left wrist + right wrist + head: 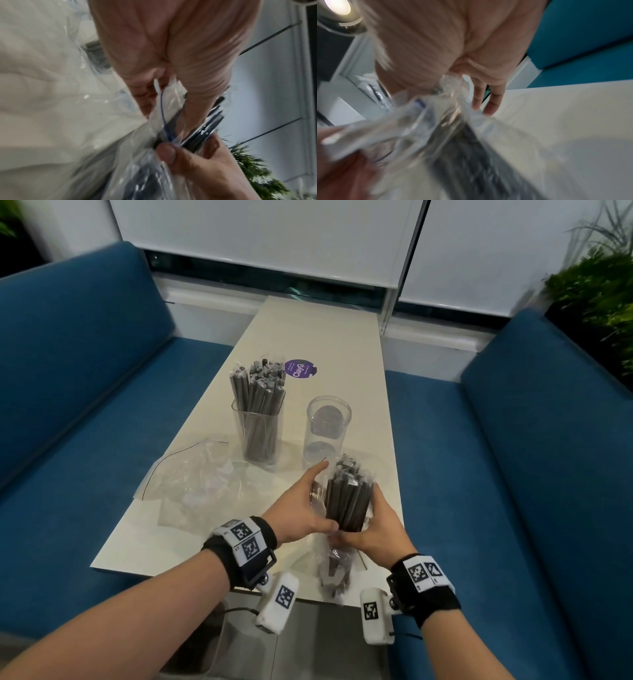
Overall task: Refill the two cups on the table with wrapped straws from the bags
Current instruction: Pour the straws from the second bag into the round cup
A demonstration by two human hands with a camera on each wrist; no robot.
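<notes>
Step in hand: you pull straw bundle (347, 501) out of second bag (337, 568), lower centre of head view. Left hand (301, 513) cups bundle's left side, thumb under, fingers fairly straight. Right hand (380, 529) wraps right side, fingers curled round the bundle. Left cup (258, 436), centre left, already full of straws. Right cup (327, 429), just above bundle, still empty. Emptied bag (195, 470) lies flat, left of centre on table (325, 337). Next, likely: free bundle from plastic, lift, stand it upright in right cup. Wrist views blurred.
</notes>
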